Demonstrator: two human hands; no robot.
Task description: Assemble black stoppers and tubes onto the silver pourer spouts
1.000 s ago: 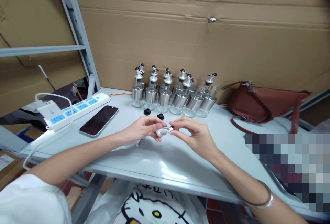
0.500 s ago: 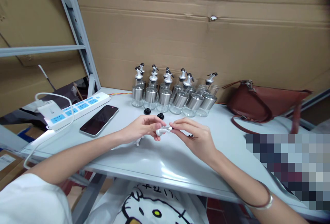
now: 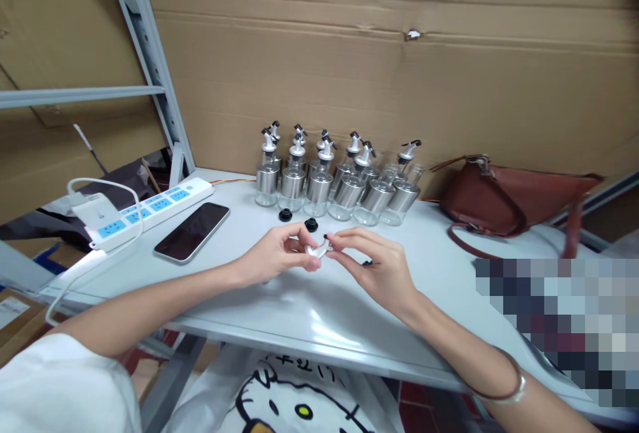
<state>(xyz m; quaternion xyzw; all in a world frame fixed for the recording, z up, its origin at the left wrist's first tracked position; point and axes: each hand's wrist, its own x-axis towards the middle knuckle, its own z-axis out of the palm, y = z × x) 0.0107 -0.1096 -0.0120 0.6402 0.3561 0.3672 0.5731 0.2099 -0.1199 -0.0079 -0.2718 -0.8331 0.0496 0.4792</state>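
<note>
Above the grey table my left hand (image 3: 287, 253) pinches a white plastic pourer spout (image 3: 317, 251) between thumb and fingers. The spout's narrow end points up and right, toward my right hand (image 3: 377, 260). My right thumb and fingers close at that end, where a small black flap (image 3: 326, 237) shows at the fingertips; its full shape is hidden. Two black ring-shaped stoppers, a left one (image 3: 285, 214) and a right one (image 3: 311, 224), lie behind my hands. Another black piece (image 3: 368, 263) is partly covered by my right hand.
Several glass bottles with steel sleeves (image 3: 318, 187) stand at the back, most with pourers fitted; a front one (image 3: 378, 195) has an uncovered neck. A phone (image 3: 192, 232) and a power strip (image 3: 150, 215) lie left. A brown bag (image 3: 499, 200) sits right, before a cardboard wall (image 3: 299, 74).
The spout has been turned in my left hand, its narrow end now pointing upward. A black flap has come into sight at my right fingertips. My left fingers have closed further around the spout.
</note>
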